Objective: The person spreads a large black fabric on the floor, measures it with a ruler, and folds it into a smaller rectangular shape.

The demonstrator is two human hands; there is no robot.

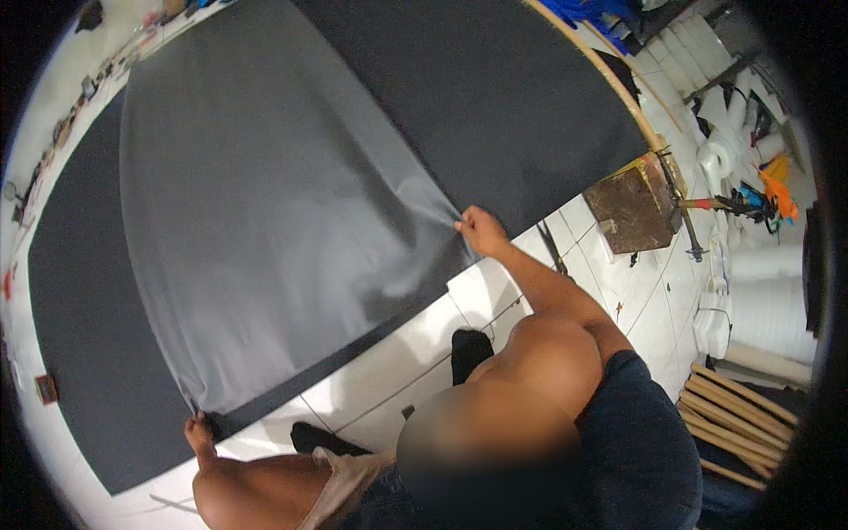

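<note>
A wide piece of shiny grey fabric [256,194] lies over a larger black sheet [495,97] spread across the floor. My left hand [201,436] pinches the fabric's near left corner. My right hand [483,232] is closed on its near right corner, with small folds running out from the fingers. Between the two hands the near edge is stretched, and the cloth ripples softly toward the right corner. A strip of the black sheet shows along this near edge.
White floor tiles [362,397] run along the sheet's near side. A dark brown block [629,208] stands by the sheet's right corner, beside a hammer-like tool [693,212]. Cardboard-coloured tubes [733,415] lie at lower right. A small brown block [46,389] rests at the left edge.
</note>
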